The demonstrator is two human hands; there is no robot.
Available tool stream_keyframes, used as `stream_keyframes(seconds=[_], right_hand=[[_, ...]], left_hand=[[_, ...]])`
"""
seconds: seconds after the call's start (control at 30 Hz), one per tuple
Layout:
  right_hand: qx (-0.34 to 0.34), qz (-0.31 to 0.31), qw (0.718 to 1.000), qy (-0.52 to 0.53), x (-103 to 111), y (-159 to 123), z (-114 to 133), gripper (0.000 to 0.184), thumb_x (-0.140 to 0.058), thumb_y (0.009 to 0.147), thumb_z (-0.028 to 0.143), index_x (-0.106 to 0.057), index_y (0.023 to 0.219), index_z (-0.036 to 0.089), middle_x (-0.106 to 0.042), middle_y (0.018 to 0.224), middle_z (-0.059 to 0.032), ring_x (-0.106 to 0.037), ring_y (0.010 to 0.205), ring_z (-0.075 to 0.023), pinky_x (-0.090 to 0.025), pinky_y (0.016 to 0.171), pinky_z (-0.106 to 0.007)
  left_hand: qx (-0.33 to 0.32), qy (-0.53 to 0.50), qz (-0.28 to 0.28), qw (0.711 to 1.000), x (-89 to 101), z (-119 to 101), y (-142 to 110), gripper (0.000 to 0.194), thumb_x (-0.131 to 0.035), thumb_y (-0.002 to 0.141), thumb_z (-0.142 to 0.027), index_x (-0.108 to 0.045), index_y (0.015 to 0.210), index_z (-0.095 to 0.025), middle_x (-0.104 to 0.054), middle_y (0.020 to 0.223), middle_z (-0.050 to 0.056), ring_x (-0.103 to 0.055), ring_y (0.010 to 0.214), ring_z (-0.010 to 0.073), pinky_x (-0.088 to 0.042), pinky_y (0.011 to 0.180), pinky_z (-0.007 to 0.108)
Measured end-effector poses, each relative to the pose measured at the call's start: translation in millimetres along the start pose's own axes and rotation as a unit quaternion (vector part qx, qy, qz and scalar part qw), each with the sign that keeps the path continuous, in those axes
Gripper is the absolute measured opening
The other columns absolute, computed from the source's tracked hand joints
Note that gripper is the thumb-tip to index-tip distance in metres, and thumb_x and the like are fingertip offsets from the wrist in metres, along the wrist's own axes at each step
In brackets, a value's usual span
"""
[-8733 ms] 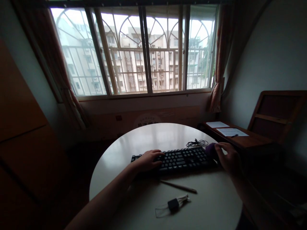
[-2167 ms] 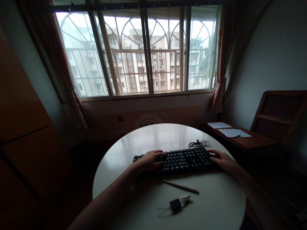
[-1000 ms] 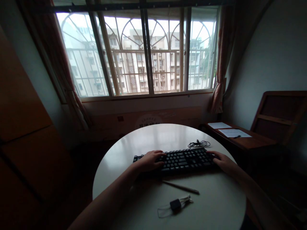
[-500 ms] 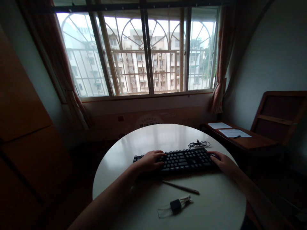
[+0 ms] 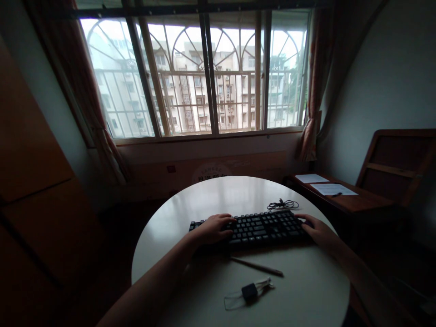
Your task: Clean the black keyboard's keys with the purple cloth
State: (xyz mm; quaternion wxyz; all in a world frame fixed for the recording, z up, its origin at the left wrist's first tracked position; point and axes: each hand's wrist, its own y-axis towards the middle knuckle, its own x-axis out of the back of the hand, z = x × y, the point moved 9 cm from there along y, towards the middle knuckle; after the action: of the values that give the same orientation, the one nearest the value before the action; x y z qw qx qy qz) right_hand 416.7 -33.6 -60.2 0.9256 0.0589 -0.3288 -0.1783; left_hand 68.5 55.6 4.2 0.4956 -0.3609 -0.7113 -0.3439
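Observation:
A black keyboard [image 5: 255,229] lies across the white round table [image 5: 156,254]. My left hand [image 5: 216,228] rests on its left part, palm down, with thumb and fingers apart over the keys. At the right end of the keyboard is my right hand [image 5: 316,230], its index finger reaching to the rightmost keys. Between that finger and the thumb sits a small dark purplish thing [image 5: 308,223], too dim to name. Nearer me lie a slim pen-like stick [image 5: 257,266] and a wire puller with a dark block-shaped handle [image 5: 249,291].
Behind the keyboard a black cable [image 5: 282,205] lies coiled. Sheets of paper [image 5: 334,189] with a dark pen-like thing rest on a wooden chair seat [image 5: 371,202] to the right. A barred window [image 5: 211,81] is ahead, and a wooden cabinet [image 5: 30,181] stands at left.
The fingers of my right hand have shifted slightly at the keyboard's right end, and the dark thing there shows a little differently. My left hand and the keyboard stay put.

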Motion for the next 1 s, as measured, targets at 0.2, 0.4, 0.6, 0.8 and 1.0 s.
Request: stream_keyframes(seconds=[0.2, 0.4, 0.6, 0.8, 1.0], right_hand=[[0.005, 0.003, 1.000, 0.001, -0.6, -0.7, 2.2, 0.051, -0.050, 0.077, 0.036, -0.065, 0.124, 0.020, -0.071, 0.092, -0.0051, -0.066, 0.088, -0.0254, -0.047, 0.081, -0.034], [-0.006, 0.012, 1.000, -0.006, -2.3, 1.4, -3.8, 0.054, -0.049, 0.075, 0.035, -0.065, 0.124, 0.020, -0.069, 0.085, -0.0035, -0.064, 0.080, -0.0242, -0.046, 0.075, -0.033], [-0.008, 0.021, 1.000, -0.021, -2.7, 0.6, -3.8, 0.053, -0.048, 0.076, 0.036, -0.066, 0.123, 0.020, -0.065, 0.078, -0.0018, -0.061, 0.076, -0.0232, -0.044, 0.072, -0.032], [-0.006, 0.016, 1.000, -0.024, -2.1, -2.2, 2.8, 0.053, -0.047, 0.074, 0.034, -0.067, 0.121, 0.019, -0.062, 0.075, -0.0012, -0.058, 0.070, -0.0209, -0.042, 0.067, -0.031], [-0.013, 0.022, 0.999, -0.028, -2.7, -2.3, 2.2, 0.053, -0.047, 0.075, 0.034, -0.066, 0.122, 0.019, -0.061, 0.074, -0.0014, -0.058, 0.070, -0.0209, -0.041, 0.067, -0.031]], left_hand=[[-0.004, -0.003, 0.000, 1.000, 0.6, -0.8, -0.1, 0.047, -0.060, 0.090, -0.037, -0.057, 0.136, -0.029, -0.055, 0.141, 0.005, -0.053, 0.126, 0.0281, -0.039, 0.109, 0.039], [0.004, 0.001, 0.002, 1.000, 1.3, -1.7, -0.2, 0.047, -0.061, 0.089, -0.036, -0.057, 0.136, -0.028, -0.055, 0.141, 0.006, -0.052, 0.127, 0.0282, -0.039, 0.109, 0.039], [0.002, 0.005, 0.004, 1.000, 0.7, -2.1, -0.5, 0.047, -0.060, 0.090, -0.036, -0.057, 0.136, -0.027, -0.055, 0.140, 0.007, -0.053, 0.126, 0.0282, -0.040, 0.108, 0.038], [0.000, 0.007, 0.001, 1.000, -0.6, 0.2, 0.2, 0.048, -0.060, 0.090, -0.037, -0.056, 0.136, -0.027, -0.054, 0.141, 0.007, -0.052, 0.127, 0.0280, -0.040, 0.109, 0.038], [-0.005, 0.004, 0.001, 1.000, -0.1, -0.9, -0.1, 0.047, -0.059, 0.090, -0.036, -0.057, 0.136, -0.027, -0.055, 0.140, 0.006, -0.053, 0.126, 0.0278, -0.039, 0.109, 0.038]])
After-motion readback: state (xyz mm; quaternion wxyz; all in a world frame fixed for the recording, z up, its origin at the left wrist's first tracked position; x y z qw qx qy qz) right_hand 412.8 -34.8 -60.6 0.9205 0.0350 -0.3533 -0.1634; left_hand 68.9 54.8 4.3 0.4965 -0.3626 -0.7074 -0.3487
